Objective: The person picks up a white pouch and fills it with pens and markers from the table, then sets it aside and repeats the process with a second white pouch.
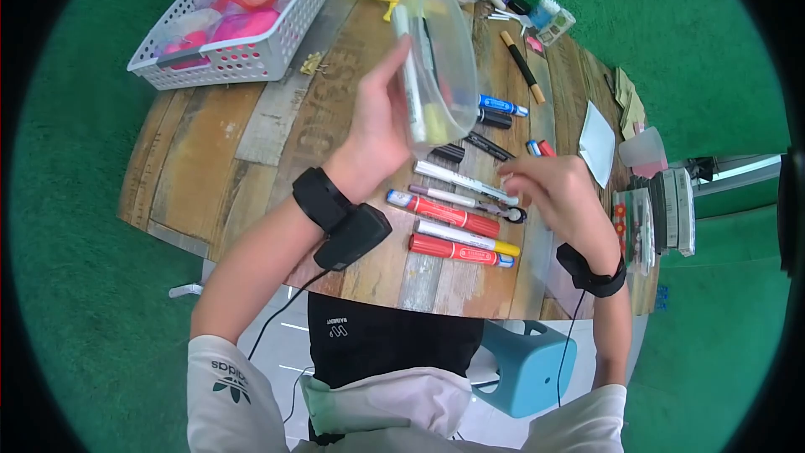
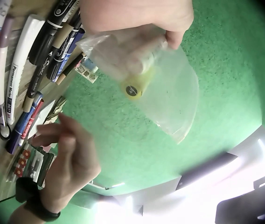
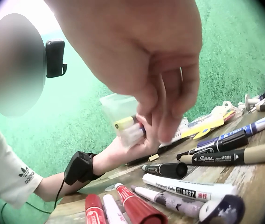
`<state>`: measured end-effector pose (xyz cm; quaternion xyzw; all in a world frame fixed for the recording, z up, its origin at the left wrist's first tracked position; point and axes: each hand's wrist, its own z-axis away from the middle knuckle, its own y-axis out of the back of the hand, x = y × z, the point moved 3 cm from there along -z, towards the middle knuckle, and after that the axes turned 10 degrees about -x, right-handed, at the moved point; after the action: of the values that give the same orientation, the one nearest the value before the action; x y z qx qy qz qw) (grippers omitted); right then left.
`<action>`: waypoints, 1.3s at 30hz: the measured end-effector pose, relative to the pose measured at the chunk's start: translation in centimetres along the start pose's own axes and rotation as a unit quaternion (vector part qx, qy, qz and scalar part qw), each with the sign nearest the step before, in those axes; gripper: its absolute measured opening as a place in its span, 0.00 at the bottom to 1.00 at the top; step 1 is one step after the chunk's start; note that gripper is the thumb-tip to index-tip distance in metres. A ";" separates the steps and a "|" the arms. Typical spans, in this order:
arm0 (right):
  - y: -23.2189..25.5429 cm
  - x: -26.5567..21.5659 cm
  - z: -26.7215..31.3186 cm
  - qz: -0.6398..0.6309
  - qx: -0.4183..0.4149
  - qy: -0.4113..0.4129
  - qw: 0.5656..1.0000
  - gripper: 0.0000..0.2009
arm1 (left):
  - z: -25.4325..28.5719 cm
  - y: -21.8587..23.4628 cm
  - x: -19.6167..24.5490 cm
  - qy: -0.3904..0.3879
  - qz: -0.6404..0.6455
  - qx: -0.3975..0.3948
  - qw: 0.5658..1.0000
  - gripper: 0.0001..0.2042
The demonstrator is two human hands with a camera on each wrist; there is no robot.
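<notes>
My left hand (image 1: pixel 377 122) grips a clear plastic holder (image 1: pixel 457 59), tilted above the table, with a white marker (image 1: pixel 412 88) and a yellow-ended one inside. In the left wrist view the holder (image 2: pixel 172 93) hangs under the hand (image 2: pixel 137 14), its yellow-ended pen (image 2: pixel 133 88) showing through. My right hand (image 1: pixel 563 197) hovers by the right ends of the laid-out markers, fingers loosely bent with nothing visible in them. Below lie a white permanent marker (image 3: pixel 184 185), a thin purple-white pen (image 1: pixel 453 197), red markers (image 1: pixel 457 216) and a white one with a yellow cap (image 1: pixel 506 248).
Black and blue markers (image 1: pixel 503 106) lie beyond the row, with a black-and-tan pen (image 1: pixel 522 67) farther off. A white basket (image 1: pixel 277 50) of pink and red things stands at back left. On the right are white paper (image 1: pixel 597 143), a pink-white cup (image 1: pixel 644 153) and upright books (image 1: pixel 673 210).
</notes>
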<state>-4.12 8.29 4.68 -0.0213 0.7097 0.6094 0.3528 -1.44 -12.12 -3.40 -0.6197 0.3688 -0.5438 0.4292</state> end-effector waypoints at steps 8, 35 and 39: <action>-2.6 -0.2 3.6 0.139 -0.241 -0.015 0.960 0.10 | 0.0 -0.5 0.1 -0.029 -0.054 -0.018 0.998 0.26; -3.2 1.9 5.3 -0.001 -0.246 -0.097 0.965 0.10 | -0.4 0.2 0.1 -0.033 -0.060 0.019 0.997 0.26; -1.5 2.2 4.9 0.043 -0.144 -0.087 0.985 0.11 | -0.4 0.3 0.0 -0.027 -0.059 0.013 0.998 0.25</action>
<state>-2.73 13.09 2.25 0.0122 0.5811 0.7196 0.3798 -1.79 -12.31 -3.65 -0.6493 0.3124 -0.5561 0.4142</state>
